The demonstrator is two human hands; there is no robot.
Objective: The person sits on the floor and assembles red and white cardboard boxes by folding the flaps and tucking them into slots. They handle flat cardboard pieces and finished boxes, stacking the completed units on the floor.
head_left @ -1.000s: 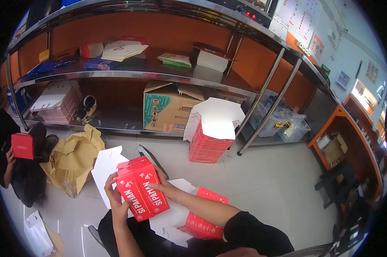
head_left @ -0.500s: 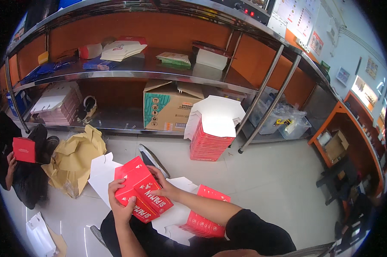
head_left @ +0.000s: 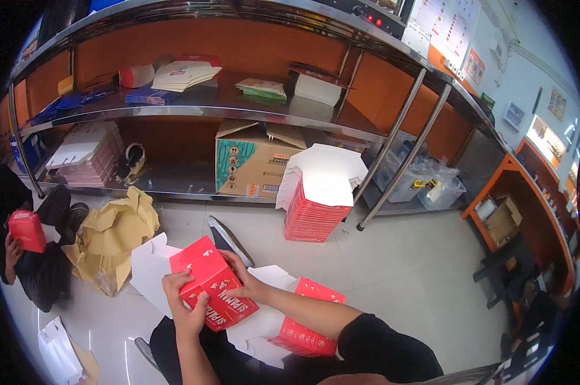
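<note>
A red cardboard box (head_left: pixel 214 282) with white lettering is held over my lap between both hands. My left hand (head_left: pixel 184 309) grips its near left side, fingers over the top edge. My right hand (head_left: pixel 246 281) holds its right side from behind. Under my right forearm lies a flat red box blank (head_left: pixel 309 321) on white unfolded blanks (head_left: pixel 264 330). More white flat blanks (head_left: pixel 150 269) lie on the floor just left of the box.
A tall stack of red-and-white flat blanks (head_left: pixel 319 199) stands by the shelf post. A brown carton (head_left: pixel 254 160) sits on the low metal shelf. Crumpled brown paper (head_left: pixel 113 234) lies left. Another person (head_left: pixel 30 256) at the far left holds a red box.
The red box has turned in my hands and dropped a little lower, its top face now tilted toward the shelves. My left hand has shifted onto its near left edge.
</note>
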